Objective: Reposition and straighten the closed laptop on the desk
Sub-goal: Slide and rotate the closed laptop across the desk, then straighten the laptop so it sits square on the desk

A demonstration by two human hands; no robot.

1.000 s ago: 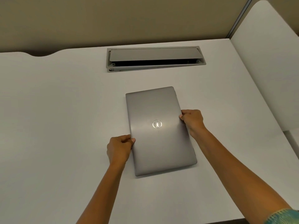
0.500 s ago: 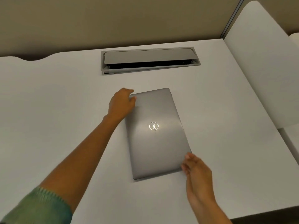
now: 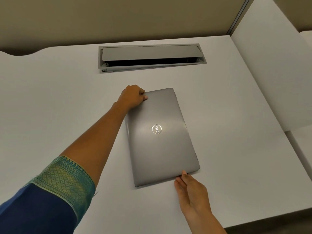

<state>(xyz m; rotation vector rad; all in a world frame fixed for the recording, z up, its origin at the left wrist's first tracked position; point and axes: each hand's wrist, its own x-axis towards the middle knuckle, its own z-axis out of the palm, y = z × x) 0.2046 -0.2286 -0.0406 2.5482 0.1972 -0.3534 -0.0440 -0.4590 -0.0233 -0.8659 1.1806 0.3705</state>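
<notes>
Closed laptop (image 3: 162, 137) lies skewed on the white desk (image 3: 50, 98).
Left hand (image 3: 133, 97) clamps its far corner; right hand (image 3: 190, 191), fingers together, touches the near edge; bare desk all round.

You look down on a white worktop (image 3: 50, 98) with a grey cable hatch (image 3: 152, 58) set into it, its flap tilted open over a dark slot. Behind runs a beige wall (image 3: 118, 17); a white partition panel (image 3: 273, 68) stands at your right.

Blue sleeve (image 3: 38, 208), teal patterned cuff (image 3: 67, 176)
</notes>
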